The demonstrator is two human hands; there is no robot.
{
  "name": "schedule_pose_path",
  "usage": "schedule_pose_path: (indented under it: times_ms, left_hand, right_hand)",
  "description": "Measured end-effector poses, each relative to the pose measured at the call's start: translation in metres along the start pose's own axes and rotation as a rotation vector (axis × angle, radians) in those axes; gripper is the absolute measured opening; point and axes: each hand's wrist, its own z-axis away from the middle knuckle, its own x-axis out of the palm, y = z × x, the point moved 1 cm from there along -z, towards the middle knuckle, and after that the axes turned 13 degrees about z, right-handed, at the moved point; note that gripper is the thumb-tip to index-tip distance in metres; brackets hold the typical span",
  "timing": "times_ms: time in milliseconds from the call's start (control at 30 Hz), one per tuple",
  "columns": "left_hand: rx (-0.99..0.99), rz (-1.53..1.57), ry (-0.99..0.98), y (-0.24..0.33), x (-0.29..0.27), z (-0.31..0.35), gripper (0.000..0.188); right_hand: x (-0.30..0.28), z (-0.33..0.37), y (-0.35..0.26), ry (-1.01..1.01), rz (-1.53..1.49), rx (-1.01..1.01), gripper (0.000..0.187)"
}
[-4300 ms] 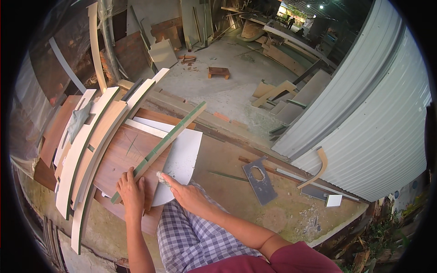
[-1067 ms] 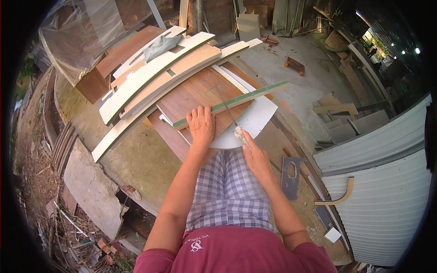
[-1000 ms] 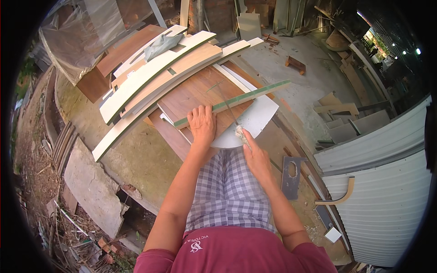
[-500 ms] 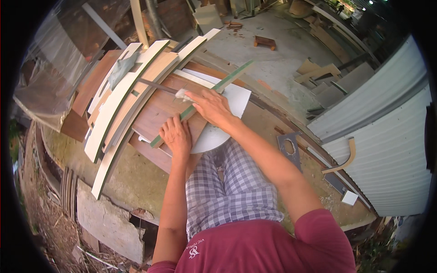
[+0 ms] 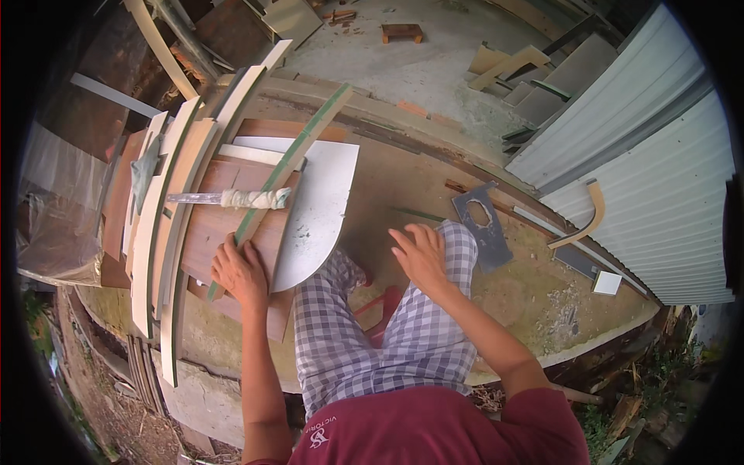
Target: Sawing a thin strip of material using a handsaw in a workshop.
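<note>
My left hand (image 5: 239, 273) grips the lower part of a long narrow strip (image 5: 306, 139) with a green face, fingers curled over its edge. The strip slants across a brown wooden board (image 5: 225, 167). Across the strip lies a knife (image 5: 256, 199), its handle wrapped in pale cloth and its blade pointing left; neither hand touches it. My right hand (image 5: 421, 254) hovers by my right knee, fingers apart and holding nothing. Under the brown board a white panel (image 5: 325, 201) with a rounded corner sticks out. A thin dark green sliver (image 5: 418, 214) shows just beyond my right hand.
Several long curved strips (image 5: 159, 225) are stacked on the left, with a grey cloth (image 5: 142, 174) on them. To the right lie a grey plate with a hole (image 5: 474, 203) and a curved wooden piece (image 5: 593, 205), beside a corrugated metal sheet (image 5: 628, 132). A small wooden stool (image 5: 401, 32) stands far off.
My right hand has let go of the knife and moved right, toward my knee. The knife now lies across the strip. My left hand stays on the strip, and the view has swung right.
</note>
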Motion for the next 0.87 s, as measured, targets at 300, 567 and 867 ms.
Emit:
schedule_pose_path:
  times_ms: [300, 567, 867]
  left_hand:
    - [-0.074, -0.184, -0.194, -0.036, -0.010, 0.011, 0.044]
    - [-0.124, -0.267, -0.260, -0.026, -0.013, 0.019, 0.055]
    - [-0.455, -0.405, -0.427, -0.003, -0.012, 0.007, 0.059]
  right_hand:
    - [0.046, 0.038, 0.077, -0.372, -0.034, 0.087, 0.030]
    - [0.060, -0.026, 0.109, -0.634, -0.102, 0.095, 0.034]
    - [0.012, -0.009, 0.194, -0.844, -0.111, 0.626, 0.056]
